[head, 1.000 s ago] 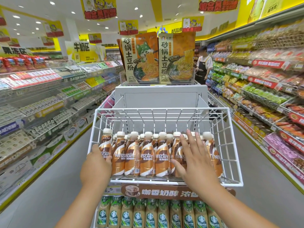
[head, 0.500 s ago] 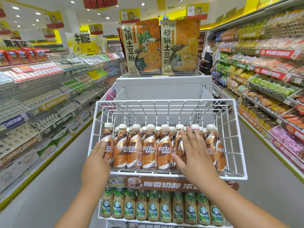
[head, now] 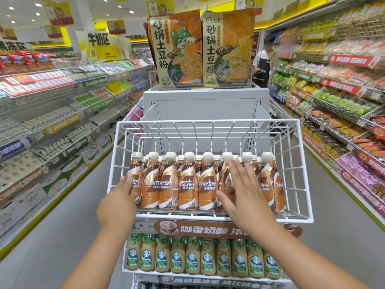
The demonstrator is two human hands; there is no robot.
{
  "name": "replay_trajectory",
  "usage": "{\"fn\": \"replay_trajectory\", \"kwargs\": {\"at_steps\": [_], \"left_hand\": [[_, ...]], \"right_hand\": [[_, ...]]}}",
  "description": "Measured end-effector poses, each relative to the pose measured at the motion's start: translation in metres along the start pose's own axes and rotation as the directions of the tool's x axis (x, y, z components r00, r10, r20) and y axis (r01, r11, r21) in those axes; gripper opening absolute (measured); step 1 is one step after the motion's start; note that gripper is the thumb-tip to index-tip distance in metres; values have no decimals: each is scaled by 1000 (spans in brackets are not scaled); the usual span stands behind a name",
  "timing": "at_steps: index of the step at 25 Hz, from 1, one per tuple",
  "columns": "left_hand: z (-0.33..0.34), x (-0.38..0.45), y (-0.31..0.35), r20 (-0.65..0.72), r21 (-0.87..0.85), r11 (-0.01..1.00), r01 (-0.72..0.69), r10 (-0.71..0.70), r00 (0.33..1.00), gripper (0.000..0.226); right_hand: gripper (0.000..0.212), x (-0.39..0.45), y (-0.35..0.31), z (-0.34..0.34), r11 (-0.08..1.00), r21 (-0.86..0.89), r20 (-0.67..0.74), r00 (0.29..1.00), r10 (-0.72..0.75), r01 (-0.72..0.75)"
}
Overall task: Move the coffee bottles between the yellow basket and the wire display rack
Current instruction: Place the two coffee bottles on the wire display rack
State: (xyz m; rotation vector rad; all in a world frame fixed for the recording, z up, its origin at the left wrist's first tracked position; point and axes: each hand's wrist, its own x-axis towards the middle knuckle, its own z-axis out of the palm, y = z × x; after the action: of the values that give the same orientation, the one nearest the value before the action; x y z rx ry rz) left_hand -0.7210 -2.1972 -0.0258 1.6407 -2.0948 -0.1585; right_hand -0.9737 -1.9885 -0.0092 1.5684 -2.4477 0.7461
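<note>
Where the wire display rack (head: pixel 306 219) meets its left edge, left hand (head: pixel 119 202) grips an end coffee bottle (head: pixel 135 180), fingers mostly hidden; right hand (head: pixel 245 195), flat and open, covers front-row Nescafé bottles (head: pixel 187 184).

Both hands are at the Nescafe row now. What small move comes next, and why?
Probably lift out the end bottle: the left hand already curls round it at the wire rack's left side, while the right hand lies flat against the row, steadying it.
</note>
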Motion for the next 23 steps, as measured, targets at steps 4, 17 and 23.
{"fn": "replay_trajectory", "kwargs": {"at_steps": [4, 17, 23], "left_hand": [[-3, -1, 0, 17, -25, 1000, -6, 6, 1000, 54], [-34, -67, 91, 143, 94, 892, -443, 428, 892, 74], [-49, -119, 127, 259, 57, 881, -469, 441, 859, 82]], "right_hand": [[85, 0, 1, -5, 1000, -19, 14, 1000, 6, -6], [79, -21, 52, -60, 984, -120, 179, 977, -112, 135], [81, -59, 72, -96, 976, -115, 256, 955, -150, 184]]}}
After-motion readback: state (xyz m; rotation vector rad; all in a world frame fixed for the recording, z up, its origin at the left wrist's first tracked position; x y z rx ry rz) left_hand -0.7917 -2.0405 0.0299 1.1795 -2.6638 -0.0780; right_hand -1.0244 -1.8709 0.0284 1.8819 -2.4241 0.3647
